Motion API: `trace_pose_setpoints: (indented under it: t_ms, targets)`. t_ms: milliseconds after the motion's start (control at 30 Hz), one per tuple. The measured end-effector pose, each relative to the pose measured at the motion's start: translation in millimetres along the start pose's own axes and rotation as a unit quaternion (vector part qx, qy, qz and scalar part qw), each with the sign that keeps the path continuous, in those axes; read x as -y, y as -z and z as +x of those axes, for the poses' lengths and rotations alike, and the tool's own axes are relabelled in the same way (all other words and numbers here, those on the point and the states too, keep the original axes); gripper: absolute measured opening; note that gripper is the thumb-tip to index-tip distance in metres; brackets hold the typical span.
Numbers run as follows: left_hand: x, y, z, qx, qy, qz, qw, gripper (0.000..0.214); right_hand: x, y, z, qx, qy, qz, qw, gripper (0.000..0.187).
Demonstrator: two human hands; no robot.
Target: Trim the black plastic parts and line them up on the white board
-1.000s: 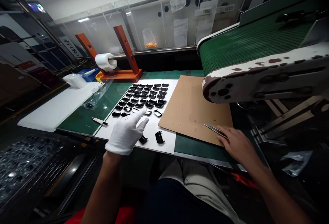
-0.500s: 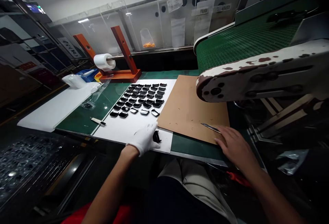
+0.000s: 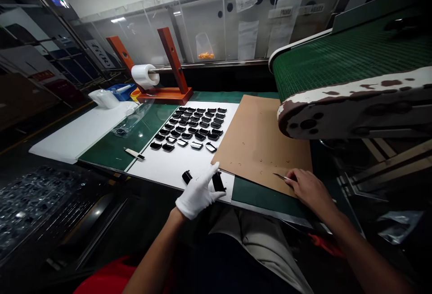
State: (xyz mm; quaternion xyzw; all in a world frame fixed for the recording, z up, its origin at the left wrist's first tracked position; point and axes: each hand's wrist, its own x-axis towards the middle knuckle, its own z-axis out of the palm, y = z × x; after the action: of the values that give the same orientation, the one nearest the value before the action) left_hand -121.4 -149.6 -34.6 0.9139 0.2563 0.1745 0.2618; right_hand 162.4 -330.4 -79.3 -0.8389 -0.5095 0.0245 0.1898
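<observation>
My left hand (image 3: 199,192), in a white glove, is pinched on a small black plastic part (image 3: 218,181) at the near edge of the white sheet (image 3: 168,165). A second loose black part (image 3: 186,176) lies just left of the glove. Several rows of the same black parts (image 3: 192,125) are laid out further up the sheet. My bare right hand (image 3: 308,189) rests on the near corner of the brown cardboard (image 3: 259,136), its fingers closed on metal tweezers (image 3: 281,176) that point left.
A green conveyor belt (image 3: 351,55) with a worn white frame overhangs the right side. An orange stand holds a white tape roll (image 3: 145,76) at the back. A small blade (image 3: 134,153) lies on the green mat. A white board (image 3: 81,129) is at the left.
My left hand drew back from the rows of parts to the sheet's near edge and closed on a loose black part. The right hand stayed on the cardboard with the tweezers.
</observation>
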Motion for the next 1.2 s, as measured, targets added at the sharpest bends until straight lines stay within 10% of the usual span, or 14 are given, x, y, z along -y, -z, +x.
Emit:
trace_pose_setpoints:
  t_ms: [300, 467, 600, 1200]
  targets:
    - [-55, 21.9, -25, -0.107, -0.107, -0.115, 0.982, 0.087, 63, 48, -22, 0.047, -0.024, 0.088, 0.995, 0.024]
    - [-78, 30.4, -30, -0.108, -0.106, -0.124, 0.981, 0.087, 125, 88, -40, 0.13, 0.092, 0.168, 0.973, 0.038]
    - [-92, 35.6, -34, -0.117, -0.122, -0.128, 0.977, 0.085, 152, 95, -46, 0.059, 0.179, 0.097, 0.977, 0.053]
    - [-105, 45.2, -33, -0.106, -0.094, -0.177, 0.974, 0.077, 165, 93, -51, -0.025, 0.247, 0.085, 0.965, 0.059]
